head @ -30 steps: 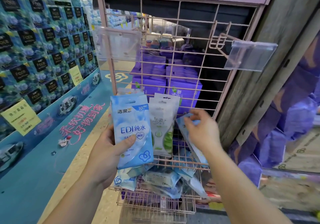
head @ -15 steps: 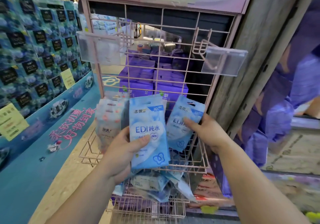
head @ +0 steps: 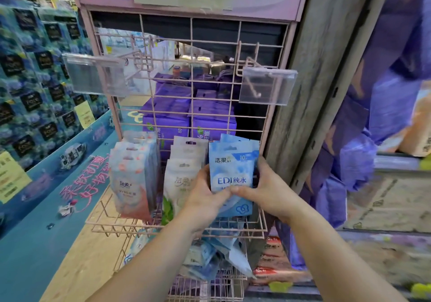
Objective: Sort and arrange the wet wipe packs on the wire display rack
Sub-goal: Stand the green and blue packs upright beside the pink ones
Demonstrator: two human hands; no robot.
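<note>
Since the earlier frame the two hands have come together: the blue packs that were held apart, one in each hand, now stand as one bunch at the right end of the wire shelf, and the view has swung so the rack fills the centre of the frame.

At far left of the frame a wall of blue boxed goods (head: 35, 87) carries a yellow price tag (head: 12, 177). The pink wire display rack (head: 191, 105) stands in the centre, with a clear tag holder (head: 95, 75) at its upper left and another clear holder (head: 265, 87) at its upper right. On the shelf (head: 177, 228), the leftmost row is the pink-and-blue packs (head: 133, 180), upright and facing forward. Just beside them stands the white-and-green packs (head: 182, 175) row, partly hidden by the left hand (head: 205, 199). That hand grips the left edge of the blue EDI packs (head: 232, 168), thumb across the front face. The right hand (head: 268, 189) clasps the right edge, fingers wrapped behind and thumb on the front, so that both thumbs meet near the middle of the pack. The blue packs sit upright at the right end of the shelf, touching the white-and-green row.

Below the shelf a lower basket (head: 210, 287) holds a loose heap of blue packs (head: 214, 259), lying at all angles. Behind the grid, purple boxes (head: 189, 115) are stacked. At right rises a grey wooden post (head: 326, 68).
</note>
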